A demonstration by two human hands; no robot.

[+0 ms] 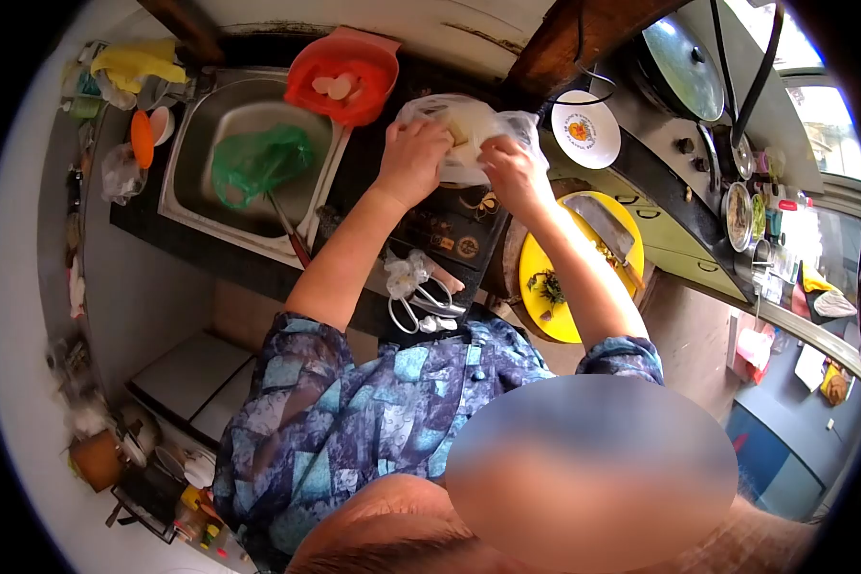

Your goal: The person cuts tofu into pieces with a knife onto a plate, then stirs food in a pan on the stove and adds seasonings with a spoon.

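Observation:
My left hand (417, 155) grips the left side of a clear plastic bag (440, 107) on the dark counter by the wall. My right hand (515, 172) has its fingers closed on the bag's right side. Something pale is inside the bag; its kind is not clear. Below my right forearm lies a round yellow cutting board (538, 251), with a cleaver (601, 224) and chopped dark greens (548, 291) on it. White-handled scissors (434, 306) and a crumpled clear bag (408, 273) lie on the counter between my arms.
A steel sink (191, 206) on the left holds a green plastic bag (258, 163). Above it sits a red basin (373, 72) with white, shell-like pieces (338, 86). A white plate (585, 131) stands right of my hands, near a lidded pan (684, 67) on the stove side.

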